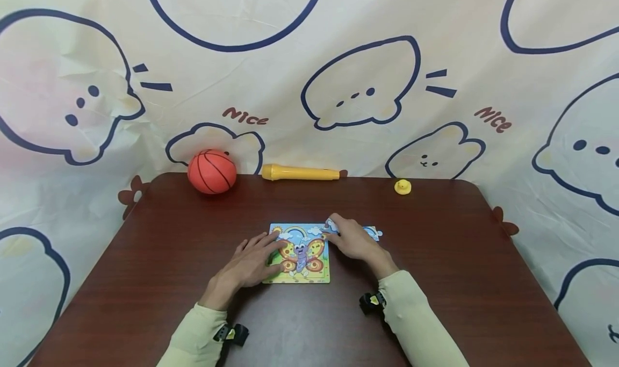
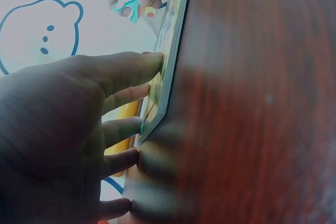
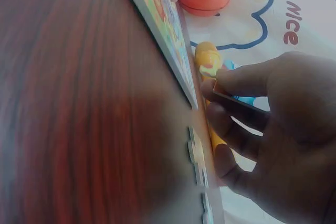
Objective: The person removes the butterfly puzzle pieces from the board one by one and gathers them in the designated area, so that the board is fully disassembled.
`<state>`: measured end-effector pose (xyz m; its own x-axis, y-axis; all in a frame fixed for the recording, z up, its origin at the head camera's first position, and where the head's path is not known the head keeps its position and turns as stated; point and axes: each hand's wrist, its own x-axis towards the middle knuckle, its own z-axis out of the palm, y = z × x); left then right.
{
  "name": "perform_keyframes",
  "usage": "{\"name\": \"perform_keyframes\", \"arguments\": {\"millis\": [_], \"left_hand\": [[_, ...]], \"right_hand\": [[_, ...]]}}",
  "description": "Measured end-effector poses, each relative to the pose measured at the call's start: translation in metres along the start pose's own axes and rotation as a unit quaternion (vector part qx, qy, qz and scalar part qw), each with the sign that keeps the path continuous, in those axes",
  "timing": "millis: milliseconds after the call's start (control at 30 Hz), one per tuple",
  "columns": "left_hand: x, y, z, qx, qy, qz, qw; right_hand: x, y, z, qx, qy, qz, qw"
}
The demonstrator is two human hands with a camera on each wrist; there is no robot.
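A butterfly jigsaw puzzle (image 1: pixel 302 255) lies flat on the table, with a rainbow and blue sky across its top. My left hand (image 1: pixel 253 260) rests at its left side, fingers spread and fairly straight; thumb and some fingertips touch the board in the left wrist view. Between thumb and fingers my right hand (image 1: pixel 355 240) pinches a puzzle piece (image 2: pixel 131 10), partly blue, over the puzzle's upper right corner. The right wrist view shows this piece tilted, its thin edge toward the camera. Just right of the puzzle lie loose puzzle pieces (image 3: pixel 198 156), partly covered by the right hand in the head view.
Along the far edge of the brown table (image 1: pixel 169 259) stand a small red basketball (image 1: pixel 211 171), a yellow club-shaped thing (image 1: pixel 302 173) with a brown end, and a yellow rubber duck (image 1: pixel 403 187). A cloth backdrop (image 1: pixel 280 87) with cartoon drawings hangs right behind them.
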<state>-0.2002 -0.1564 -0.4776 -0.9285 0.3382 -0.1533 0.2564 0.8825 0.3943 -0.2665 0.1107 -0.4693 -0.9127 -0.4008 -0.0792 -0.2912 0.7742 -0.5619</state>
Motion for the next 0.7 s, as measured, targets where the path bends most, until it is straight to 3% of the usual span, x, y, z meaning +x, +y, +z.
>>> {"name": "perform_keyframes", "arguments": {"millis": [267,700], "left_hand": [[-0.001,0.000,-0.001,-0.001,0.002,0.002,1.0000],[-0.002,0.000,-0.001,-0.002,0.009,0.006,0.9999]], "right_hand": [[-0.010,0.015,-0.011,0.013,0.020,-0.032,0.999],[-0.027,0.040,-0.030,0.027,0.060,0.008,0.998]]}}
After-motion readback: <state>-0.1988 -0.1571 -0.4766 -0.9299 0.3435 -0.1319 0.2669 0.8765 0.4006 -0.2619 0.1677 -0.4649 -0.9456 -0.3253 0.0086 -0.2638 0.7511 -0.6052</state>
